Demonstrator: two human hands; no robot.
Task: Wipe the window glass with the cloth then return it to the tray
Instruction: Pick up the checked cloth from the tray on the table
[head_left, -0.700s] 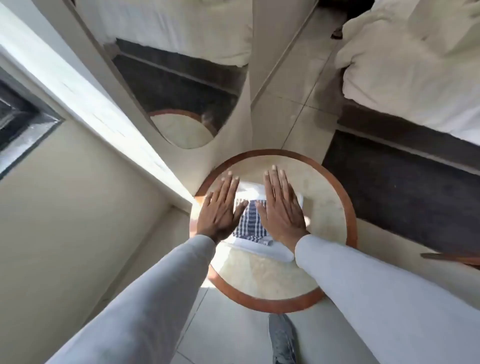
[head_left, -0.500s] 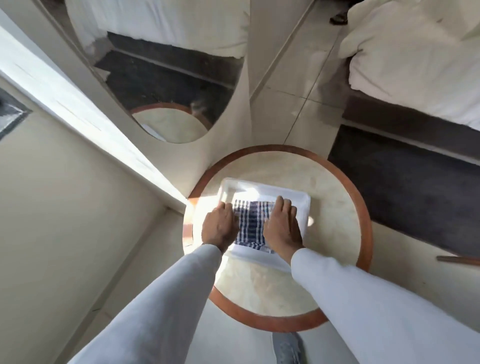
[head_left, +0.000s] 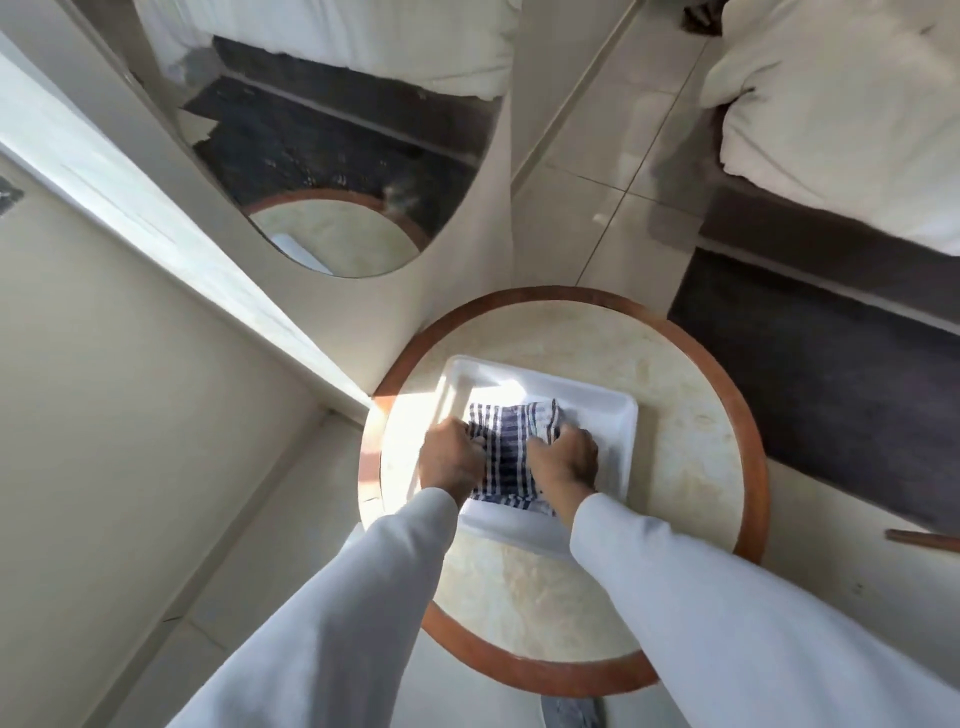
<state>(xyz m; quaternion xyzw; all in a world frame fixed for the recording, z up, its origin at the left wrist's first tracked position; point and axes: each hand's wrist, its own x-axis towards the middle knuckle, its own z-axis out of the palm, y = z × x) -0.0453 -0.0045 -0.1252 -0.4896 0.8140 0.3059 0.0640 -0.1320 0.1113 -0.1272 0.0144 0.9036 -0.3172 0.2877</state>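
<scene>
A blue-and-white checked cloth (head_left: 511, 447) lies in a white rectangular tray (head_left: 597, 410) on a round table. My left hand (head_left: 451, 457) grips the cloth's left edge with curled fingers. My right hand (head_left: 566, 457) grips its right side, where the fabric bunches up at the far corner. Both hands are inside the tray. The bright window sill (head_left: 156, 223) runs along the wall to the left; the glass itself is out of view.
The round table (head_left: 675, 364) has a marble top and a brown wooden rim. An oval mirror (head_left: 337, 156) leans on the wall behind it. A bed with white bedding (head_left: 841, 114) and a dark rug (head_left: 831, 384) lie to the right. My shoe (head_left: 571, 712) shows below the table.
Both hands went from flat with spread fingers over the tray to curled and gripping the cloth's two sides. The cloth's far right corner has bunched up.
</scene>
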